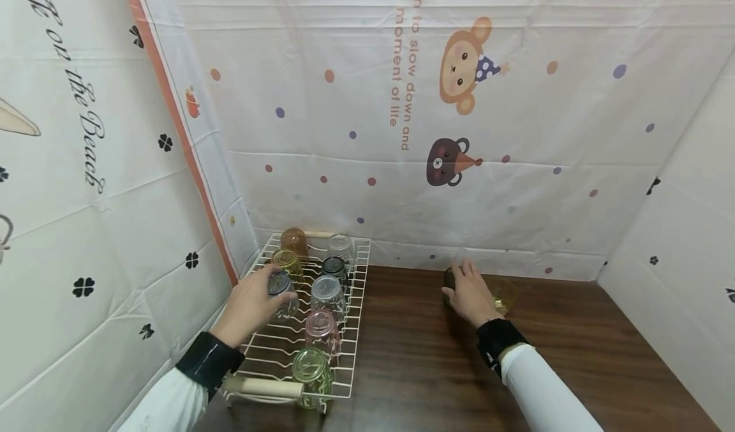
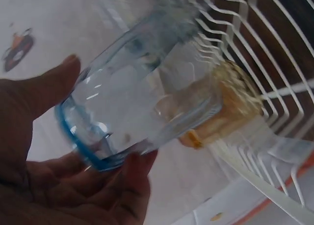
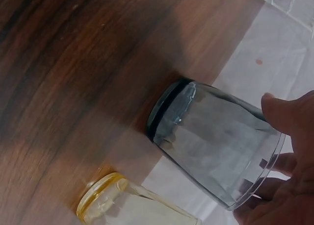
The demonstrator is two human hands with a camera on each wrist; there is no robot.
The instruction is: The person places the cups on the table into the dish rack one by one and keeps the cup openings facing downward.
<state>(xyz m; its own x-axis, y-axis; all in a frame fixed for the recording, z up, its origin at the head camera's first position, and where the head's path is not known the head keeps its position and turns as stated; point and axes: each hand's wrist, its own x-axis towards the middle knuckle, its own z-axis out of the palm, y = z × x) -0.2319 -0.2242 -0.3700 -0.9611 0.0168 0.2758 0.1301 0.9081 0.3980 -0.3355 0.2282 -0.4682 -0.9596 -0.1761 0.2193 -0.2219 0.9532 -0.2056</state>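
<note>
Left hand point(image 1: 252, 301) wrapped round a clear blue glass point(image 2: 142, 92), thumb on one side, fingers curled under the other. Smooth and round, see-through, with a bright blue ring at the thick bottom. Held at the left side of a white wire rack point(image 1: 353, 330), over its thin straight bars. Blurry in the left wrist view, so hard to say whether touching the bars or just above them.

More glasses standing upside down in the rack: a green glass point(image 1: 311, 369) at the near end, a pink glass point(image 1: 321, 331) behind it, a clear glass point(image 1: 328, 295) next, then a dark one point(image 1: 335, 268). A yellow one point(image 1: 287, 263) and a brown one point(image 1: 295, 240) at the far end. Round wooden handle point(image 1: 270, 388) at the near edge of the rack.

Right hand point(image 1: 471, 295) holding a smoky grey glass point(image 3: 216, 144) out on the brown wooden table point(image 1: 574, 355), well apart from the rack. Fingers on its rim, dark bottom resting against the table, glass leaning over. Shiny and smooth, round like a cup. A yellow glass point(image 3: 132, 203) just beside it on the streaky wood.

Soft white cloth with dots and cartoon bears point(image 1: 453, 161) hanging behind, a bit wrinkled.
</note>
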